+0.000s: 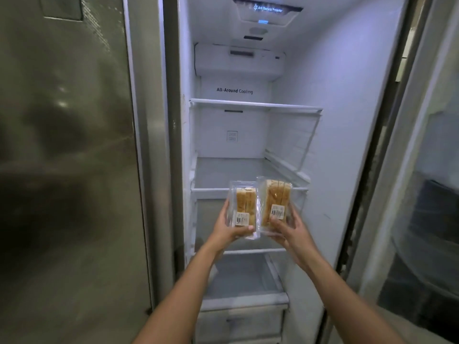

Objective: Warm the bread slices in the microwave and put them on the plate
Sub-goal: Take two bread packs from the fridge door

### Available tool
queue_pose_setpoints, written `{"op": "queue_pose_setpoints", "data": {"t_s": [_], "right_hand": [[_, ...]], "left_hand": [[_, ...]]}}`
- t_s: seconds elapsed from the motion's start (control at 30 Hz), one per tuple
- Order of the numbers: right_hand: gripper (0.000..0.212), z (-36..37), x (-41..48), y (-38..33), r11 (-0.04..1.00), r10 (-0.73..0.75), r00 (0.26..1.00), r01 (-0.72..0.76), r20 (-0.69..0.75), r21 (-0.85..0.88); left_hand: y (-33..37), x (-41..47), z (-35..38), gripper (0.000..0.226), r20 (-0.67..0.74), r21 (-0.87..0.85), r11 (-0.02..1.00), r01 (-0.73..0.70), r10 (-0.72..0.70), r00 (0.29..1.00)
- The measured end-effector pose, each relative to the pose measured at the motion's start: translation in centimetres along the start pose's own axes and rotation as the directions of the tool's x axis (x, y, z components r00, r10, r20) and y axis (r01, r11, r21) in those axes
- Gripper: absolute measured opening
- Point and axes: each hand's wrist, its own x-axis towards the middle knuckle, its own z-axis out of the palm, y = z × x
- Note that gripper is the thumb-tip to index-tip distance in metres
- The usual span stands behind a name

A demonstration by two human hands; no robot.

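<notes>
I stand before an open fridge with both arms stretched into it. My left hand [227,228] grips a clear plastic pack of bread slices [243,207] with a barcode label, held upright. My right hand [289,225] grips a second, slightly taller clear pack of bread slices [274,202], also labelled. The two packs touch side by side in front of the middle shelf [213,191]. No microwave or plate is in view.
The fridge interior holds white shelves [255,104] and a drawer [242,321] at the bottom, all without food. The closed steel freezer door [67,170] stands on the left. The open fridge door [427,194] with its bins is on the right.
</notes>
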Motion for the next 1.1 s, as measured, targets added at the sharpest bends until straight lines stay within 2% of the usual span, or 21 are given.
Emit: {"op": "queue_pose_setpoints", "data": {"t_s": [0.17,0.33,0.5,0.63,0.8,0.87,0.9,0.97,1.1], "right_hand": [[0.118,1.9,-4.5,-1.1,0.999,-0.038,0.997,0.036,0.066,0.031],[0.137,4.8,-7.1,-2.9,0.984,-0.044,0.982,0.011,0.184,0.177],[0.128,7.0,-11.5,-5.1,0.981,-0.029,0.936,-0.041,0.350,0.189],[0.124,8.8,-16.0,-5.7,0.983,0.042,0.861,-0.127,0.506,0.136],[0.119,13.8,-21.9,-4.0,0.962,0.151,0.788,-0.256,0.597,0.095],[0.114,18.0,-25.1,-2.7,0.947,0.179,0.735,-0.308,0.653,0.087],[0.113,18.9,-25.5,-2.1,0.943,0.186,0.742,-0.320,0.645,0.096],[0.117,21.2,-26.4,-1.2,0.936,0.201,0.742,-0.337,0.639,0.097],[0.132,29.3,-29.3,0.7,0.935,0.200,0.618,-0.352,0.761,0.040]], "left_hand": [[0.7,-5.4,-0.4,0.117,-0.057,0.031,0.999,0.010,-0.008,0.998],[3.5,-10.7,-1.2,0.108,-0.168,0.069,0.994,-0.080,0.090,0.982],[6.7,-17.9,-2.6,0.104,-0.312,0.105,0.985,-0.138,0.164,0.936],[8.2,-24.9,-3.4,0.100,-0.401,0.137,0.973,-0.185,0.225,0.888],[8.2,-35.6,-5.2,0.107,-0.552,0.124,0.977,-0.175,0.215,0.805],[8.2,-41.2,-7.0,0.111,-0.680,0.130,0.980,-0.154,0.201,0.706],[8.6,-42.4,-7.3,0.110,-0.699,0.139,0.980,-0.142,0.199,0.687],[9.1,-45.2,-8.3,0.105,-0.714,0.179,0.978,-0.110,0.206,0.669],[11.1,-52.4,-12.6,0.082,-0.789,0.221,0.966,-0.135,0.258,0.558]]}}
